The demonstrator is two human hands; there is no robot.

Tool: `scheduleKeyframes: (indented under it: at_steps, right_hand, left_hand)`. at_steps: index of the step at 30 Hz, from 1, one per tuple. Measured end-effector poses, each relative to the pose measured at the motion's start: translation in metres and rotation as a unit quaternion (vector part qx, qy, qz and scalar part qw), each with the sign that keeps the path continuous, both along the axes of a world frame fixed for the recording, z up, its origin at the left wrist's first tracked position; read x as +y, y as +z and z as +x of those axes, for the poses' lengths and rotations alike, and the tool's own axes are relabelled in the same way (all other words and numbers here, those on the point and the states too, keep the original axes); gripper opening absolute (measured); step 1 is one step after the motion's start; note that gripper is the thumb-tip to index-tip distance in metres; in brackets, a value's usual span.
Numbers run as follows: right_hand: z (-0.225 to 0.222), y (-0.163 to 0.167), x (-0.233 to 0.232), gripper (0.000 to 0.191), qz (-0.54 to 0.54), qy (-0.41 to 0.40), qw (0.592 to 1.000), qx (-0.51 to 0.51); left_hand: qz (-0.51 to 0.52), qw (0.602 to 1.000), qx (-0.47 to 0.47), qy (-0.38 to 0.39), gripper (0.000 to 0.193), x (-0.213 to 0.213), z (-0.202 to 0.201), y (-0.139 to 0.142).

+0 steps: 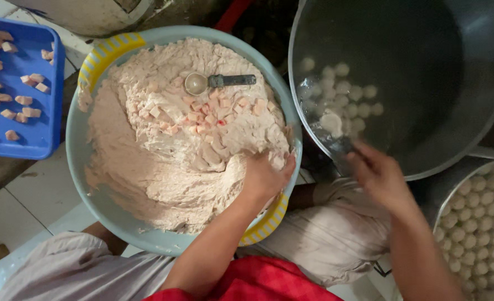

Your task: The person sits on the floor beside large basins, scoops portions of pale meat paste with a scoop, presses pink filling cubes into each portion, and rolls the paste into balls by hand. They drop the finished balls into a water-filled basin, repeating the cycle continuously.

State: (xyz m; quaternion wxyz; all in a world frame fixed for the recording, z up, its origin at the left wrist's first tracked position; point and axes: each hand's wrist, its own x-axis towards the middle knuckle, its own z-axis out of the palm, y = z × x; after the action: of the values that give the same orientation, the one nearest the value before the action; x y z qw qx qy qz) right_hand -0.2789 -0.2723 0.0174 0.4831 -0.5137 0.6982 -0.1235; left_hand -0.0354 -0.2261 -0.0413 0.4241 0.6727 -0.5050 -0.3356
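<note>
A pale blue basin [79,161] with yellow striped handles holds a large mass of pinkish paste [146,167]. Small pink and white cubes [202,114] lie on top of the paste, beside a metal scoop spoon [219,82]. My left hand [263,177] digs into the paste at the basin's near right side, fingers closed on a lump of it. My right hand [378,174] is blurred at the near rim of a big metal pot [436,67], fingers spread with nothing seen in them. A pale ball [331,122] shows just beyond it, among several balls [347,89] in the pot's water.
A blue tray [40,139] with several pink cubes [1,72] stands at the far left. At the right edge a second metal vessel [441,209] is filled with several white balls [481,223]. My knees in light cloth sit under the basin.
</note>
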Motion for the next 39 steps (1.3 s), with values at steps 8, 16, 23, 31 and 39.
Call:
scheduleKeyframes:
  at_steps: [8,16,23,31,39]
  right_hand:
    - [0.046,0.007,0.06,0.047,-0.1,0.203,0.971,-0.074]
    - [0.053,0.006,0.042,0.048,0.195,0.02,0.939,-0.284]
    - [0.024,0.005,-0.024,0.046,0.141,-0.041,0.965,-0.217]
    - [0.026,-0.014,-0.07,0.049,-0.177,0.181,0.951,0.18]
    - [0.024,0.0,-0.065,0.046,-0.252,0.143,0.943,0.166]
  left_hand:
    - [0.042,0.996,0.064,-0.04,0.023,0.002,0.0,-0.006]
    - [0.18,0.959,-0.166,-0.141,0.028,0.004,0.016,0.017]
    - [0.27,0.911,-0.273,-0.15,0.077,0.052,0.047,0.028]
    - [0.141,0.964,-0.222,-0.037,0.068,0.01,0.039,-0.01]
    - [-0.166,0.939,-0.27,-0.131,0.024,-0.011,0.029,-0.009]
